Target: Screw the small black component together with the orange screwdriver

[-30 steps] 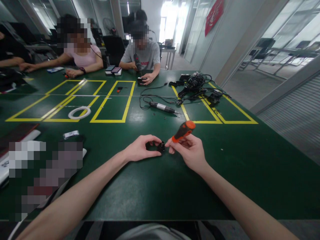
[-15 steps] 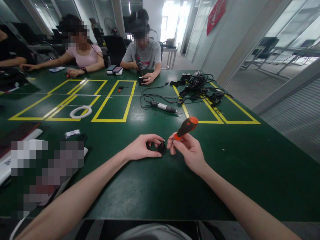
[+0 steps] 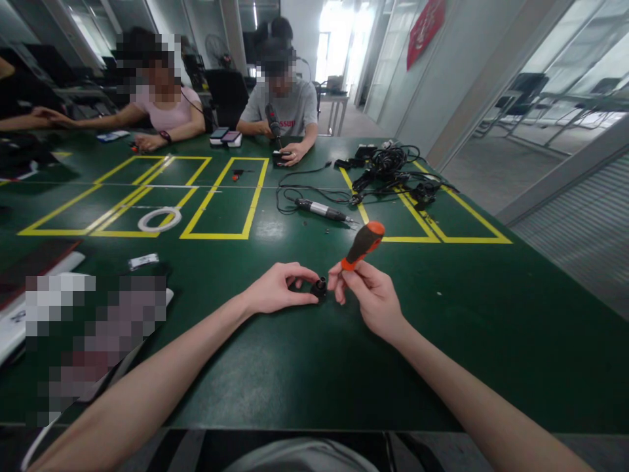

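- Green spreads across the lower head view: it is the surface (image 3: 314, 373), with yellow tape (image 3: 213, 236) marking boxes over its far half, and the person's bare forearms reaching in across its near edge.
- The left hand (image 3: 278, 288) makes a curved pinch, thumb and fingers a little apart, with a small black part (image 3: 320, 287) between their tips. The part is in the near half of the surface, well in from the near edge, its hollow top facing up.
- The right hand (image 3: 373, 295) has its fingers closed around the lower end of a screwdriver (image 3: 364, 244), the dark and orange handle tilting up toward the right edge. The shaft is hidden, so whether its tip meets the part cannot be told.
- Just changed: the handle is slightly higher and steeper, and the orange patch on its side has gone from sight, so it seems to have been turned in the fingers. The pinch on the part is nearly where it was, which suggests steadying while the tool is worked.
- Toward the far edge, beyond the right hand, are a corded driver (image 3: 322, 210) and, near the far right corner, tangled black cables (image 3: 386, 167).
- By the far left corner, a co-worker's hand (image 3: 50, 117) has lifted toward a neighbour's forearm.
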`<act>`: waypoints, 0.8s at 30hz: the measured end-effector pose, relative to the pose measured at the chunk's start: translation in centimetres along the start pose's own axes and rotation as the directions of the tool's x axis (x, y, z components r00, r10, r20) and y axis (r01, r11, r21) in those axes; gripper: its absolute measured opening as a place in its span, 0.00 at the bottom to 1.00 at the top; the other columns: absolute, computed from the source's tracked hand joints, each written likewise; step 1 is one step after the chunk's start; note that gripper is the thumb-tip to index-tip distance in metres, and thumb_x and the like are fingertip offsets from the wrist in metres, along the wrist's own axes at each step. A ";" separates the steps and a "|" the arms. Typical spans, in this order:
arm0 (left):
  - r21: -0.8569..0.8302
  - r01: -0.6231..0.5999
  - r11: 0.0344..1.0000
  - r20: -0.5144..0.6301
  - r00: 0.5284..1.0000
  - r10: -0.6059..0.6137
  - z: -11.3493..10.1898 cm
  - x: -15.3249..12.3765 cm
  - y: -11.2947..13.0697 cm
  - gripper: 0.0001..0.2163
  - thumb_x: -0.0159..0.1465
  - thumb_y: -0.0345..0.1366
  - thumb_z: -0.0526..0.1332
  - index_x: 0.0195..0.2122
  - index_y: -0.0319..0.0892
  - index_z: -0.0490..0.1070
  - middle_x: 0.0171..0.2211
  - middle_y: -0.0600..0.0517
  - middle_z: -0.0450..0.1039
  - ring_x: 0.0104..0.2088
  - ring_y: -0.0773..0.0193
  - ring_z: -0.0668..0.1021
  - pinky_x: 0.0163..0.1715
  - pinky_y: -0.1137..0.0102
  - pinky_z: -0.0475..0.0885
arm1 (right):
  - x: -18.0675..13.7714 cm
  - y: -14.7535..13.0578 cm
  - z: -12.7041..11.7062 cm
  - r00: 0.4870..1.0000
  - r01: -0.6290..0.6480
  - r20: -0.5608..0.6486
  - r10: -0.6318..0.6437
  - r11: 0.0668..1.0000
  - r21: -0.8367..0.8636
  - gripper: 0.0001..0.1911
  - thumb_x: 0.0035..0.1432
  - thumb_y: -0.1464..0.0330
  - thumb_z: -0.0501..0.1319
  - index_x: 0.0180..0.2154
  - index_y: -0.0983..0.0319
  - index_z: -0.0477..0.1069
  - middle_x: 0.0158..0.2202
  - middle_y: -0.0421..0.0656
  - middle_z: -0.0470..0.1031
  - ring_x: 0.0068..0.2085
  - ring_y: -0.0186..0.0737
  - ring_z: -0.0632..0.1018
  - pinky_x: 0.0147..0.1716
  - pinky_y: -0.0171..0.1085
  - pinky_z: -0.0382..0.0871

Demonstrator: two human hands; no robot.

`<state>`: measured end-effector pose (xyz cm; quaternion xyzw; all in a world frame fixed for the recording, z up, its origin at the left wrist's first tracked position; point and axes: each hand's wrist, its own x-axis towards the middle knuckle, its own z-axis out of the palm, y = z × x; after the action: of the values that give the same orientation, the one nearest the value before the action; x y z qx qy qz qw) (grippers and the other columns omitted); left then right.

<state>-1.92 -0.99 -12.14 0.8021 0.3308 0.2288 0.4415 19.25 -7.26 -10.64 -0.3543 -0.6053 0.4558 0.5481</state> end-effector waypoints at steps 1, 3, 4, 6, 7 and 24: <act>0.002 -0.005 1.000 -0.006 1.000 0.005 0.0 0.0 0.0 0.20 0.57 0.46 0.73 0.47 0.41 0.83 0.30 0.55 0.71 0.30 0.67 0.66 0.32 0.71 0.63 | 0.0 0.0 0.0 1.000 0.010 -0.001 -0.010 1.000 0.006 0.18 0.67 0.51 0.64 0.38 0.60 0.73 0.29 0.41 0.78 0.24 0.34 0.75 0.24 0.35 0.74; 0.007 -0.007 1.000 -0.008 1.000 0.007 0.1 -0.1 0.0 0.20 0.57 0.46 0.74 0.47 0.41 0.83 0.29 0.55 0.69 0.30 0.67 0.67 0.33 0.71 0.63 | -0.1 -0.1 0.1 1.000 0.025 -0.017 -0.025 0.999 0.020 0.17 0.64 0.51 0.67 0.40 0.58 0.71 0.29 0.39 0.78 0.23 0.33 0.74 0.24 0.35 0.73; 0.010 -0.006 1.000 -0.007 1.000 0.006 0.1 -0.1 0.0 0.19 0.57 0.47 0.74 0.46 0.42 0.84 0.29 0.55 0.68 0.30 0.67 0.67 0.33 0.71 0.63 | -0.1 -0.1 0.2 0.999 0.023 -0.026 -0.023 0.999 0.024 0.18 0.63 0.52 0.68 0.39 0.58 0.70 0.28 0.39 0.78 0.23 0.33 0.74 0.24 0.34 0.73; 0.016 0.002 1.000 0.002 1.000 -0.002 0.2 -0.1 0.0 0.20 0.57 0.47 0.74 0.46 0.42 0.84 0.28 0.55 0.67 0.30 0.67 0.67 0.33 0.71 0.63 | -0.1 -0.2 0.2 0.999 0.008 -0.045 -0.007 1.000 0.018 0.18 0.62 0.52 0.69 0.35 0.58 0.69 0.26 0.37 0.77 0.22 0.32 0.74 0.23 0.33 0.72; 0.009 0.009 1.000 0.008 1.000 -0.009 0.2 -0.1 0.0 0.21 0.57 0.47 0.74 0.48 0.42 0.84 0.29 0.55 0.69 0.30 0.67 0.67 0.34 0.71 0.63 | -0.1 -0.3 0.2 0.998 -0.001 -0.056 0.002 1.000 0.008 0.19 0.62 0.52 0.69 0.34 0.59 0.69 0.25 0.37 0.76 0.22 0.32 0.73 0.23 0.33 0.72; 0.020 -0.017 1.000 0.028 0.999 0.016 -1.8 0.1 -1.2 0.07 0.60 0.37 0.69 0.36 0.39 0.82 0.34 0.50 0.79 0.34 0.66 0.74 0.35 0.71 0.68 | -0.3 0.0 -0.1 1.000 0.008 -0.002 -0.007 0.991 0.131 0.13 0.64 0.58 0.70 0.39 0.60 0.72 0.32 0.41 0.80 0.25 0.34 0.79 0.26 0.35 0.78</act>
<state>-3.46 0.54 -12.19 0.8122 0.3202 0.2181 0.4361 19.36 -7.56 -10.70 -0.3155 -0.5752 0.4922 0.5721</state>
